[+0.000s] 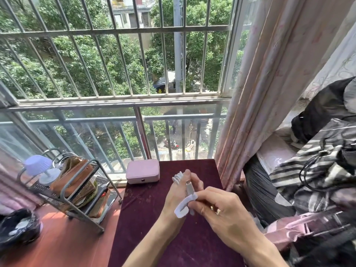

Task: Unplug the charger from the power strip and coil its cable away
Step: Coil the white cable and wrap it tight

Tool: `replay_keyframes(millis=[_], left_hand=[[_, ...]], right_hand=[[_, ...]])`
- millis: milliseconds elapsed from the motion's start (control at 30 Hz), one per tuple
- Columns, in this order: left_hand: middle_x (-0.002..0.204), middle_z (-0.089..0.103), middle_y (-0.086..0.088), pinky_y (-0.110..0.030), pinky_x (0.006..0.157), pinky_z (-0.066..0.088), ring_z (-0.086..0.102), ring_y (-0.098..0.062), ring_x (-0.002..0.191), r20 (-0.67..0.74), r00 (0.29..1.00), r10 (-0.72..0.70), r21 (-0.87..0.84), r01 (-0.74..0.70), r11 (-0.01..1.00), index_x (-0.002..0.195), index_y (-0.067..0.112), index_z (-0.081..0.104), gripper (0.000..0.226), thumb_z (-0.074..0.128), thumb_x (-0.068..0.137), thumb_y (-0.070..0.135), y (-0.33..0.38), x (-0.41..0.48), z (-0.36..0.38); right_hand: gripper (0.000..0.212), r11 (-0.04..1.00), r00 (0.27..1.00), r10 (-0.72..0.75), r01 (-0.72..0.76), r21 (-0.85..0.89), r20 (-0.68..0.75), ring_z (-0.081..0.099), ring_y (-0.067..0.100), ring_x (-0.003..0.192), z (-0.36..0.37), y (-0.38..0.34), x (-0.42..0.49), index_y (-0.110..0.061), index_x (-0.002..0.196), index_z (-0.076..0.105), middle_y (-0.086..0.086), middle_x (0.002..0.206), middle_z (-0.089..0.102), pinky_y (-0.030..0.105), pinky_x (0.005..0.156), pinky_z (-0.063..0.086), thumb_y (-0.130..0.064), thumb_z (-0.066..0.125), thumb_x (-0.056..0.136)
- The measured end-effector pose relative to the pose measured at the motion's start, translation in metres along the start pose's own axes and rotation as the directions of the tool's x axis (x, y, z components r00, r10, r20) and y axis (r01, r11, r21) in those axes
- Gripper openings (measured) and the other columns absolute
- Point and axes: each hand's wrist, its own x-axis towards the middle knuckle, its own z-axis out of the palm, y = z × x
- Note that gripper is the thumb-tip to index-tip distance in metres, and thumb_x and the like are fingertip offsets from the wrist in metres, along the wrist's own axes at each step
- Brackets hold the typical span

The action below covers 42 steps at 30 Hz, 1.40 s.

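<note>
Above the dark maroon table (154, 218), my left hand (176, 195) grips a bundle of white cable (178, 177) whose loops stick out past the thumb. A grey connector plug (189, 187) lies along the fingers. My right hand (221, 207) pinches a flat white strap or cable end (184, 206) that curls under the bundle. No power strip or charger body shows in the head view.
A pink case (143, 171) sits at the table's far edge. To the left stands a metal rack (77, 189) with a brown wallet and a purple lamp (38, 166). Curtain (269, 93) and piled clothes (317, 170) crowd the right. Barred window ahead.
</note>
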Motion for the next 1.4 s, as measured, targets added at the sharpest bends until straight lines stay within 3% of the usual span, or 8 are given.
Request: replay_keyframes(millis=[133, 267, 500, 800, 900, 1100, 1267, 1400], left_hand=[[0.076, 0.062, 0.000, -0.017, 0.047, 0.044, 0.055, -0.002, 0.053, -0.009, 0.998, 0.056, 0.050, -0.055, 0.997, 0.093, 0.010, 0.061, 0.031, 0.037, 0.110, 0.019, 0.001, -0.004, 0.005], [0.080, 0.065, -0.002, -0.025, 0.045, 0.044, 0.056, -0.010, 0.054, -0.043, 0.999, 0.000, -0.059, -0.003, 0.998, 0.087, 0.025, 0.072, 0.044, 0.041, 0.102, 0.053, 0.002, -0.007, 0.012], [0.085, 0.073, -0.003, -0.036, 0.080, 0.054, 0.068, -0.020, 0.081, -0.168, 0.982, -0.091, -0.280, 0.041, 0.959, 0.081, 0.023, 0.076, 0.059, 0.034, 0.100, 0.060, -0.006, -0.005, 0.023], [0.104, 0.075, -0.011, -0.031, 0.082, 0.059, 0.072, -0.024, 0.101, -0.189, 0.978, -0.089, -0.398, 0.006, 0.917, 0.099, 0.014, 0.070, 0.034, 0.057, 0.089, 0.044, 0.004, -0.007, 0.024], [0.104, 0.073, -0.016, -0.030, 0.083, 0.061, 0.072, -0.028, 0.102, -0.184, 0.977, -0.110, -0.472, 0.010, 0.881, 0.098, 0.011, 0.071, 0.045, 0.066, 0.083, 0.053, 0.005, -0.008, 0.026], [0.109, 0.071, -0.020, -0.039, 0.095, 0.053, 0.067, -0.033, 0.110, -0.150, 0.980, -0.132, -0.525, 0.034, 0.850, 0.096, 0.009, 0.075, 0.058, 0.042, 0.100, 0.057, 0.007, -0.008, 0.025], [0.121, 0.073, -0.017, -0.029, 0.097, 0.057, 0.070, -0.024, 0.116, -0.115, 0.992, -0.059, -0.438, 0.003, 0.899, 0.108, 0.007, 0.075, 0.053, 0.056, 0.088, 0.052, 0.013, -0.014, 0.035], [0.141, 0.063, -0.014, -0.026, 0.097, 0.056, 0.061, -0.020, 0.131, -0.061, 0.995, -0.080, -0.479, 0.041, 0.877, 0.138, 0.008, 0.059, 0.062, 0.041, 0.095, 0.049, 0.016, -0.019, 0.033]], right_hand=[[0.010, 0.998, 0.992, -0.036, 0.042, 0.038, -0.125, 0.067, 0.005, 0.069, 0.007, -0.001, 0.001, -0.016, 0.103, 0.083, -0.010, 0.080, 0.070, 0.009, 0.066, 0.048, -0.015, 0.079, 0.094], [0.016, 0.998, 0.954, -0.036, 0.051, 0.045, -0.297, 0.077, 0.010, 0.071, 0.017, 0.002, -0.002, -0.014, 0.100, 0.084, -0.009, 0.084, 0.078, 0.022, 0.063, 0.060, -0.007, 0.087, 0.086], [0.010, 0.999, 0.881, -0.012, 0.033, 0.036, -0.473, 0.070, 0.011, 0.078, 0.038, 0.004, -0.007, -0.028, 0.094, 0.082, -0.006, 0.097, 0.071, 0.019, 0.062, 0.053, -0.020, 0.083, 0.087], [0.032, 0.997, 0.953, -0.005, 0.027, 0.070, -0.302, 0.073, 0.010, 0.119, 0.032, 0.006, -0.014, -0.027, 0.132, 0.077, -0.017, 0.126, 0.075, 0.020, 0.097, 0.057, -0.023, 0.068, 0.101], [0.041, 0.998, 0.947, -0.019, 0.039, 0.055, -0.321, 0.072, 0.009, 0.120, 0.031, 0.011, -0.016, -0.019, 0.133, 0.076, -0.010, 0.126, 0.075, 0.024, 0.099, 0.058, -0.003, 0.067, 0.097], [0.037, 0.992, 0.929, -0.042, 0.083, 0.098, -0.368, 0.071, 0.011, 0.124, 0.035, 0.011, -0.015, -0.015, 0.138, 0.073, -0.008, 0.129, 0.074, 0.025, 0.103, 0.057, -0.009, 0.065, 0.102], [0.042, 0.993, 0.923, -0.118, 0.108, -0.047, -0.367, 0.069, 0.015, 0.121, 0.035, 0.010, -0.015, -0.014, 0.146, 0.065, -0.004, 0.127, 0.070, 0.027, 0.101, 0.057, -0.011, 0.061, 0.103], [0.041, 0.968, 0.915, -0.225, 0.170, -0.184, -0.336, 0.066, 0.016, 0.115, 0.029, 0.009, -0.014, -0.010, 0.146, 0.062, -0.003, 0.124, 0.068, 0.020, 0.098, 0.053, -0.016, 0.055, 0.106]])
